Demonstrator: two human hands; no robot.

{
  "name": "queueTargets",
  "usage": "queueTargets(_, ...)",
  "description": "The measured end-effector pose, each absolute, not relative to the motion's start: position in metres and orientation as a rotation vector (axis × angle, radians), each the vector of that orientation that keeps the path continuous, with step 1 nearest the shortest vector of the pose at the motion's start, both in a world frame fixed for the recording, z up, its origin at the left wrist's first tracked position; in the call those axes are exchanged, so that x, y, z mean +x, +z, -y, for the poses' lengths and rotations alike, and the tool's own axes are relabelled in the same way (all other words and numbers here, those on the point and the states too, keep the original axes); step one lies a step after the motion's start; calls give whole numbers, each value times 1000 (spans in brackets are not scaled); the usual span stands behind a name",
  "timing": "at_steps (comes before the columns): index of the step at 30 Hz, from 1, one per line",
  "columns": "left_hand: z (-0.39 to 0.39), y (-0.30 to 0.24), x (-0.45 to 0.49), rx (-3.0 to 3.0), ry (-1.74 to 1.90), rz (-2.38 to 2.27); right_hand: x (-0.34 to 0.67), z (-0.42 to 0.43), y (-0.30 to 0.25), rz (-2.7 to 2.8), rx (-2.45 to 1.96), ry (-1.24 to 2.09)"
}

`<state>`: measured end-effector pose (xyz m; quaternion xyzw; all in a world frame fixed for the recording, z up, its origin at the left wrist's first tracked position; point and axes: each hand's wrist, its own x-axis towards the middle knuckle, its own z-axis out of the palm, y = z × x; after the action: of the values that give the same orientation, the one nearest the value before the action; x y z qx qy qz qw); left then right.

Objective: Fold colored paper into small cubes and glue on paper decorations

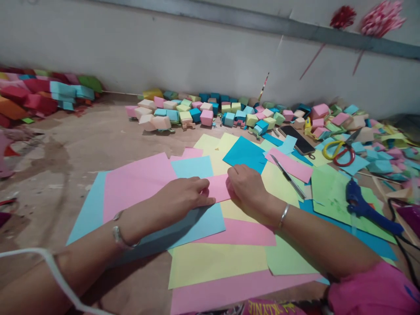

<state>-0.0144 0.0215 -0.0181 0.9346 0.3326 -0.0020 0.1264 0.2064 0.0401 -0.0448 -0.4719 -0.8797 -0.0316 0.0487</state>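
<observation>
A small pink paper piece (219, 187) lies on a spread of coloured paper sheets (210, 258) on the floor. My left hand (183, 196) presses its left edge, fingers closed flat together on it. On the paper's right edge rests my right hand (244, 187), fingers curled and pinching it. Both wrists wear a thin metal bracelet.
A row of folded paper cubes (203, 114) runs along the wall. A phone (297, 139), scissors (339, 153), a craft knife (288, 177) and a blue glue gun (367, 208) with its cord lie at right. More stacked paper shapes (42, 94) sit far left.
</observation>
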Motion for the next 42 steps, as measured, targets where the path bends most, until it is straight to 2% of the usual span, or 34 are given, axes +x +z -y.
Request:
queueTargets(5,-5,-13,-7,2710,-128,-1100,205,-46,-52,2680,-1510,-131)
queueTargets(11,38,-23,20,2829,-614,-1318,205,-50,-62,2645,-1512,-213)
queueTargets(16,65,-24,41,2881,-733,-1540,206,-50,-63,2644,-1481,-238)
queueTargets(20,64,-22,41,2887,-687,-1535,208,-51,-69,2621,-1448,-284)
queueTargets(27,37,-35,33,2976,-292,-1544,208,-47,-67,2554,-1384,-258)
queueTargets(36,64,-38,40,2922,-530,-1672,209,-52,-76,2565,-1401,-345)
queueTargets(42,71,-35,44,2912,-554,-1739,211,-53,-74,2540,-1448,-247)
